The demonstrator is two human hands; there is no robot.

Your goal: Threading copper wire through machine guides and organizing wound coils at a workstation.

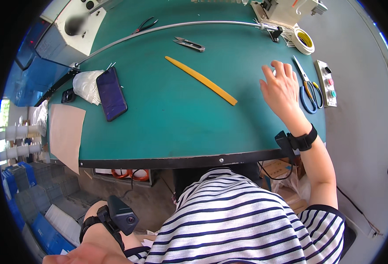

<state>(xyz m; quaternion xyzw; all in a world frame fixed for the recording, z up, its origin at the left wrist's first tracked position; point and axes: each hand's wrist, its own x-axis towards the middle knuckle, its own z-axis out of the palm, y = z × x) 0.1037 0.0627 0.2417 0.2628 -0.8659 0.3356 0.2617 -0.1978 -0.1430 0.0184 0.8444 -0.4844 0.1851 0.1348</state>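
Over the right part of the green table [172, 132] my right hand [282, 88] is palm down, its fingers bent. A bit of something white [274, 72] shows between those fingers; the rest of it is hidden. Close by on the right lie blue-handled scissors [309, 92], blades pointing away. My left hand [88, 254] is off the table at the lower left, cut by the picture's edge, so its fingers are hidden. A yellow flat strip [201, 81] lies slantwise in the middle, with small thread snips [189, 44] beyond it.
A metal rod [176, 24] arches across the back. At the left are a dark phone [111, 94], a white bundle [87, 86] and a brown sheet [66, 132] overhanging the edge. Pliers [145, 25], a tape roll [303, 41] and a button box [326, 83] stand around the rim.
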